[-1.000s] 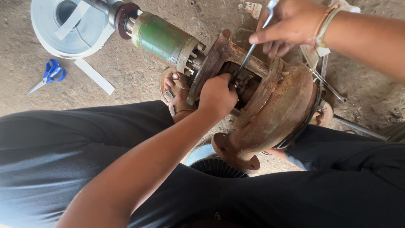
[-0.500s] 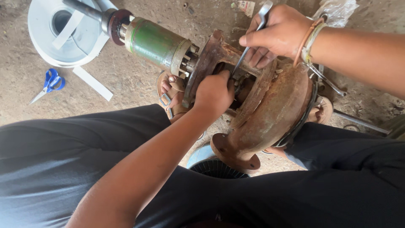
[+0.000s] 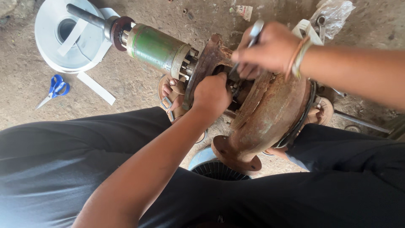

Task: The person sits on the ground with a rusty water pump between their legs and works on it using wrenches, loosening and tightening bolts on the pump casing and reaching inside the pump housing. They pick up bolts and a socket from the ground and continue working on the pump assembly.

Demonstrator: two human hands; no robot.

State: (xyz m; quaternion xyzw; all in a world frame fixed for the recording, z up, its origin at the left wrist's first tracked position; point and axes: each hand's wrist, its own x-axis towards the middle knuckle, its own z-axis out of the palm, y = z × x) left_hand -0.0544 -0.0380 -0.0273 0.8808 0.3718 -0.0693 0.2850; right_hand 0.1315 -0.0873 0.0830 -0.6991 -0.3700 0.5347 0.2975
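A rusty pump housing (image 3: 270, 122) rests between my legs, with a green rotor and shaft (image 3: 156, 48) sticking out to the upper left. My left hand (image 3: 213, 95) reaches into the housing's opening and grips a part inside; the part itself is hidden by my fingers. My right hand (image 3: 265, 48) hovers over the opening, shut on a thin metal tool (image 3: 249, 42) whose tip points down into the gap beside my left hand.
A white roll of tape-like sheet (image 3: 69, 38) lies at the upper left with loose strips. Blue-handled scissors (image 3: 54, 89) lie on the dirt floor. A sandalled foot (image 3: 171, 95) sits under the rotor. A plastic bag (image 3: 333, 12) lies at the top right.
My right hand with the tool has shifted left and lower toward the housing opening. The left hand stays in the opening. The view has tilted slightly.
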